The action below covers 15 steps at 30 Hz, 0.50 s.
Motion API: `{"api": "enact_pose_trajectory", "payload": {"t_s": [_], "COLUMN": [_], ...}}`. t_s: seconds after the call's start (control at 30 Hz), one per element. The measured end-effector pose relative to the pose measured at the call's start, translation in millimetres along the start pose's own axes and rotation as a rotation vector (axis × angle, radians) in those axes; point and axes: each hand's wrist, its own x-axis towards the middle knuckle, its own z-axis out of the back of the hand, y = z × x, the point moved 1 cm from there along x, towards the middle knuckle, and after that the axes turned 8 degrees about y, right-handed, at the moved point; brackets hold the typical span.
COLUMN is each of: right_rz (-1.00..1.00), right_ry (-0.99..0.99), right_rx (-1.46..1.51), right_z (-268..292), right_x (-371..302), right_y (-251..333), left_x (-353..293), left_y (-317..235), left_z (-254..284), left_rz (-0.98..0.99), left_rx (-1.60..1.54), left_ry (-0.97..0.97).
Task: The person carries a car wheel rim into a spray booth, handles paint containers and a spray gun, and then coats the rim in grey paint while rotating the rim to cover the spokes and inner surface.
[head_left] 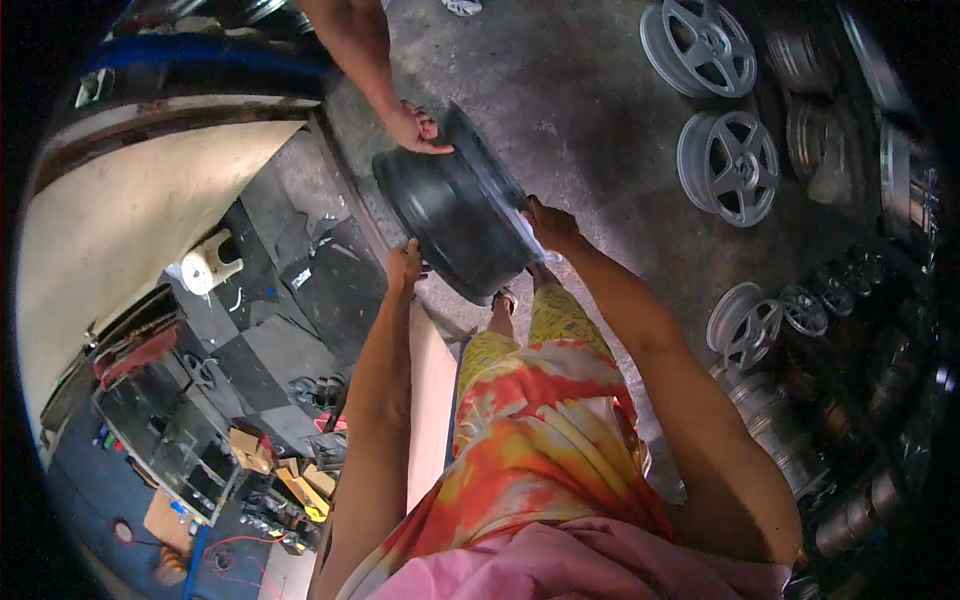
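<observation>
A dark wheel rim [440, 215] hangs tilted in front of me, its barrel side facing up. My left hand [405, 266] grips its near left edge, with the fingers curled behind it. On the right, my right hand [551, 224] is closed round the opposite edge, beside a pale strip that runs along the rim. Another person's hand [418, 129] reaches in from the top and rests on the far side of the same rim. The rim's front face is turned away from me.
Silver five-spoke wheels [741, 168] stand on the concrete floor to the right, with more rims [770, 420] stacked beyond. Left are a pale panel [150, 190], a white stool [207, 264], a glass case [170, 430] and cardboard boxes [250, 450].
</observation>
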Motion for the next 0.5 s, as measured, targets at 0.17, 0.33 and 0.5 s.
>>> {"api": "enact_pose_trajectory", "payload": {"t_s": [0.17,0.33,0.5], "right_rz": [-0.125,-0.25,-0.205], "right_ry": [-0.001,0.055,0.061], "right_rx": [0.074,0.045,0.055], "right_z": [-3.8,-1.5,5.5], "right_x": [4.1,0.6,5.2], "right_y": [-5.5,-12.1,2.7], "left_x": [13.8,-13.3,33.7], "left_y": [10.3,-22.0,27.7], "left_z": [0.3,-19.2,-3.9], "left_rz": [-0.08,-0.088,-0.174], "left_rx": [0.012,0.105,0.141], "left_ry": [0.011,-0.025,-0.079]}}
